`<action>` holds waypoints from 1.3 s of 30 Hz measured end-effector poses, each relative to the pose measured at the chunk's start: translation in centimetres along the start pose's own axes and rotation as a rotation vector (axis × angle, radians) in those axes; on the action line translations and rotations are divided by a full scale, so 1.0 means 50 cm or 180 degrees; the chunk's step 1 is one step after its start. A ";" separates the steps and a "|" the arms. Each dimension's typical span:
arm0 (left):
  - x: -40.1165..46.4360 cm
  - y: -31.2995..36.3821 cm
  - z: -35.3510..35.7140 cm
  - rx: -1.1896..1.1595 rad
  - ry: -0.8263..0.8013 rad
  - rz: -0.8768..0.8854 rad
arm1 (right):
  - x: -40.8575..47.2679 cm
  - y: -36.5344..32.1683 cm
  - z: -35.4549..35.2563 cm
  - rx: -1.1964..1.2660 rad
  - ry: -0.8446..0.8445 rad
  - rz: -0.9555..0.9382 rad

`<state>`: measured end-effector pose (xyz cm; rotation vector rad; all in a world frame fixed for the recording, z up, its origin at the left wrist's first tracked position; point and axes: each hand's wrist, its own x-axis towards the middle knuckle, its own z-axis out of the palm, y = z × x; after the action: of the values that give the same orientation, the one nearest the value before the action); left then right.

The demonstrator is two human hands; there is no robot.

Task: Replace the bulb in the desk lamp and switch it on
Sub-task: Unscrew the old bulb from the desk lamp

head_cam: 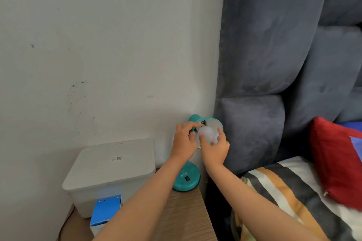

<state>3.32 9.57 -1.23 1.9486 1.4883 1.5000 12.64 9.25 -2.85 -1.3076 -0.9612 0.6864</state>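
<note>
Right hand (214,148) grasps white bulb (207,134) at mouth of teal lamp shade (212,122). Left hand (184,140) clenched on shade neck, at bulb's 9 o'clock. Lamp base (186,179) on wooden table (186,215), at 6 o'clock below hands; white bin (109,172) at base's 9 o'clock.

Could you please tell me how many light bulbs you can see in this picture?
1: a white bulb at the mouth of the teal lamp shade, gripped by the right hand. Another may be inside the blue box on the bedside table, but its contents are hidden.
</note>
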 end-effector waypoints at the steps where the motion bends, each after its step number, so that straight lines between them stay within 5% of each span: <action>1: 0.000 -0.001 0.000 0.0000 0.0001 0.0012 | 0.001 -0.002 0.003 0.0120 0.0049 0.0213; 9: 0.001 -0.007 -0.001 -0.0017 0.0001 0.0007 | 0.006 0.004 0.006 -0.0248 -0.0212 -0.0386; 15: 0.001 -0.006 0.000 -0.0017 0.0006 0.0023 | 0.003 0.003 0.012 0.0134 0.0026 0.0273; 21: -0.001 -0.007 -0.001 -0.0028 0.0016 0.0024 | 0.010 0.005 0.007 -0.0115 -0.0160 -0.0192; 26: -0.002 -0.005 0.001 -0.0032 0.0019 0.0019 | 0.001 -0.005 0.009 0.0180 0.0039 0.0403; 33: -0.004 -0.003 -0.002 0.0018 0.0031 0.0026 | 0.004 -0.002 -0.005 -0.0088 -0.0130 0.0019; 39: -0.005 -0.001 0.001 0.0024 0.0051 0.0012 | 0.004 -0.003 -0.001 0.0144 -0.0065 0.0423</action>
<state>3.35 9.42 -1.43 1.9491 1.4998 1.5174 12.74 9.38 -2.67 -1.3351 -0.8757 0.8205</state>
